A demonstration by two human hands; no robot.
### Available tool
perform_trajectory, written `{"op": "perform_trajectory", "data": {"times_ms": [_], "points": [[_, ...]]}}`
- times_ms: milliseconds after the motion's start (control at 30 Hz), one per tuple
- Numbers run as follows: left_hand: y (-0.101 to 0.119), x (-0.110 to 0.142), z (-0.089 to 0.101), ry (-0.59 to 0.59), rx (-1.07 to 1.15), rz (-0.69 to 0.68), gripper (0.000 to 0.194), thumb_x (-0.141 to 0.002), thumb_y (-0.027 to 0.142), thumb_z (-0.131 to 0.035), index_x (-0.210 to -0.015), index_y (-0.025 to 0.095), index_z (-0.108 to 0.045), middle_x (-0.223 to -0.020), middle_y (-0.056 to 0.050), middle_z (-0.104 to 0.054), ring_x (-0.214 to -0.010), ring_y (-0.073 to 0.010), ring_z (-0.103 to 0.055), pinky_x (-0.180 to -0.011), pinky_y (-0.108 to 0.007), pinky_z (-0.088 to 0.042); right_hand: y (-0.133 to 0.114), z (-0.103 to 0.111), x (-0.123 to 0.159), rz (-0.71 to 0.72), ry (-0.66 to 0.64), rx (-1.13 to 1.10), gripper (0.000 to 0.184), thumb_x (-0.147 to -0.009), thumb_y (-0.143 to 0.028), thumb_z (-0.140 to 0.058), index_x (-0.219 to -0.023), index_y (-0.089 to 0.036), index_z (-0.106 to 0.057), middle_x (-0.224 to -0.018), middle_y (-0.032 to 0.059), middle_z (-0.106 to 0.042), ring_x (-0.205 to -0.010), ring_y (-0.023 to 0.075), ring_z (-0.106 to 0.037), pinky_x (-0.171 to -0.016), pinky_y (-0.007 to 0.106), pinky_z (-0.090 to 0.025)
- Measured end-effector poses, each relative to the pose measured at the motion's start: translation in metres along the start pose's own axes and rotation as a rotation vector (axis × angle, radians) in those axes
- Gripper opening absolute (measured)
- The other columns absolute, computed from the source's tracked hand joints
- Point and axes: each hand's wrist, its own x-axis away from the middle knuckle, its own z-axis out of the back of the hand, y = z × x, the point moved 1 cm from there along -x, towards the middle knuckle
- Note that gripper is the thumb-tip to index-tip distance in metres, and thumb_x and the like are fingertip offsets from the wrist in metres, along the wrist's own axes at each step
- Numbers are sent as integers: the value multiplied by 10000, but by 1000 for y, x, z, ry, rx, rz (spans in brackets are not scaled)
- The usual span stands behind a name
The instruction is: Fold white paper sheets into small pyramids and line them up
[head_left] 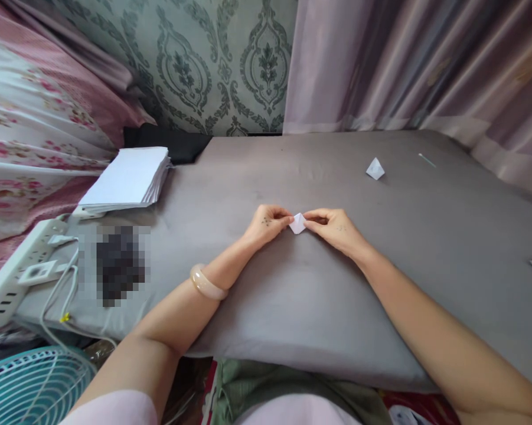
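A small folded white paper piece [297, 224] lies at the middle of a grey cloth-covered surface [292, 295]. My left hand [268, 223] pinches its left corner with the fingers closed. My right hand [332, 226] pinches its right edge, fingers also curled together. A pale bangle [206, 283] sits on my left wrist. A second folded white paper shape [375, 169] rests farther back to the right, apart from both hands.
A stack of white paper sheets [128, 180] sits at the back left. A white power strip [22, 265] with cables lies at the left edge, a teal fan [30, 386] below it. A thin green stick [426, 160] lies far right. Curtains and patterned wall stand behind.
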Motion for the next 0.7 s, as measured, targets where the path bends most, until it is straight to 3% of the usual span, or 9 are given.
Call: {"op": "perform_trajectory", "data": {"times_ms": [167,367,500,700], "points": [[-2,-6,3,23,-295,-122,151,-762,230,-650,-822,123,-737,-624,-5,-599,-582,-90,-477,-556,-206,-347,2,-3,-7,70,9,313,218,-738,-227,-636,-923,-197,-747,-894,51,-732,-759,175,-633,-729,316,-482],[-7,-14,10,-184,-120,-73,211,-766,251,-643,-897,101,-712,-572,35,-517,-502,-63,-425,-485,-194,-322,0,0,-10,55,-80,277,239,-733,-236,-621,-939,-199,-739,-831,24,-719,-659,136,-580,-648,274,-442],[-6,-18,14,-278,3,-61,202,-720,211,-678,-885,94,-675,-626,32,-533,-536,-58,-456,-498,-184,-372,7,-1,-11,83,-62,225,260,-725,-277,-627,-954,-197,-724,-821,15,-701,-573,103,-493,-587,262,-411],[-1,-25,18,-334,-95,11,177,-710,195,-677,-861,103,-675,-620,32,-533,-499,-45,-427,-444,-176,-303,12,-2,-17,84,-70,264,252,-723,-331,-649,-930,-198,-706,-820,25,-697,-595,111,-521,-575,259,-402]]}}
